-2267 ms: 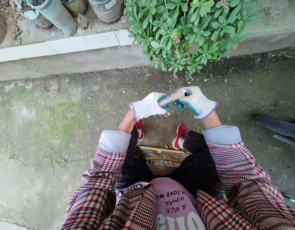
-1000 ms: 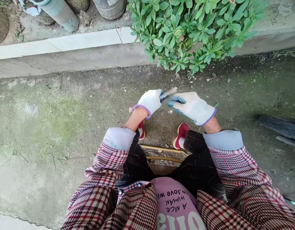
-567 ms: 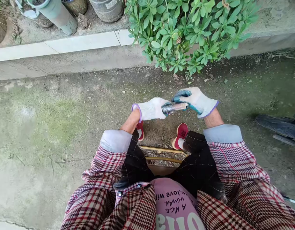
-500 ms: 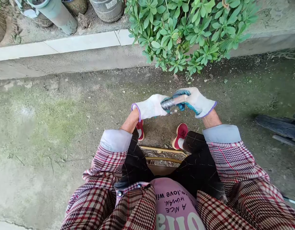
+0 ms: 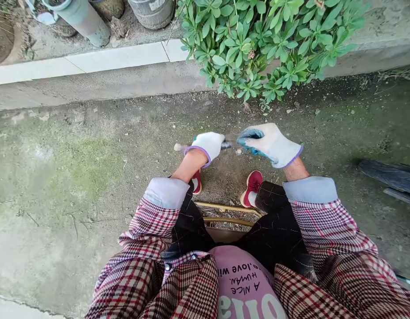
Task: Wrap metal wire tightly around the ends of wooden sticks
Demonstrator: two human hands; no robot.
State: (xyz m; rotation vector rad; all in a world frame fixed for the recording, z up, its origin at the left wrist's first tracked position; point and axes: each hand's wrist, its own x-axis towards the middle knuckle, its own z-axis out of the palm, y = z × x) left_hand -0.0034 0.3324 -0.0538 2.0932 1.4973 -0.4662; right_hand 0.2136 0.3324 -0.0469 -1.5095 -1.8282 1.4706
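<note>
My left hand (image 5: 208, 144), in a white glove with a purple cuff, is closed in a fist round a thin stick (image 5: 177, 146). The stick's pale end pokes out to the left. A grey wire winding (image 5: 226, 145) on the stick shows just right of the fist, blurred. My right hand (image 5: 269, 141), in a white glove with a teal palm, has its fingers curled at the stick's right end. Whatever they pinch is too small to make out. Both hands hover over my red shoes (image 5: 251, 186).
A leafy green plant (image 5: 258, 44) overhangs the ground just beyond my hands. A concrete curb with a white tile strip (image 5: 91, 62) runs behind it, with a grey pipe (image 5: 81, 17) and pots above. A yellow stool frame (image 5: 224, 212) sits under me. A dark object (image 5: 391, 175) lies at the right.
My left hand turned the stick, so that its pale end now sticks out to the left. The hands drew slightly apart and the right fingers slid off the winding to its tip.
</note>
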